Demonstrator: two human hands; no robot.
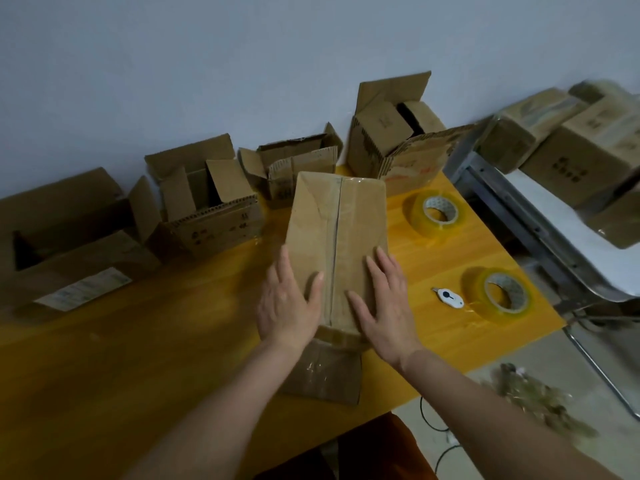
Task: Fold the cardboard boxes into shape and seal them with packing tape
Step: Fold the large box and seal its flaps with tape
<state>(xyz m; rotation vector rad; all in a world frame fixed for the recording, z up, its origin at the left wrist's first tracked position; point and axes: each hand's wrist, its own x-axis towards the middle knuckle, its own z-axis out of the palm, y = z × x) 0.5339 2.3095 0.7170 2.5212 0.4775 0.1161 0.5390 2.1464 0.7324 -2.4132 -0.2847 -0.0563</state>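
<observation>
A closed cardboard box stands on the yellow table in front of me, with clear tape along its centre seam. My left hand lies flat on the left flap, fingers straight. My right hand presses flat on the right flap, beside the seam. Two rolls of clear packing tape sit to the right, the far tape roll and the near tape roll. A small white cutter lies between the box and the near roll.
Several unsealed boxes line the wall: a large one at left, a second, a small one and a tall one. Sealed boxes are stacked on a metal stand at right. The table's right edge drops to the floor.
</observation>
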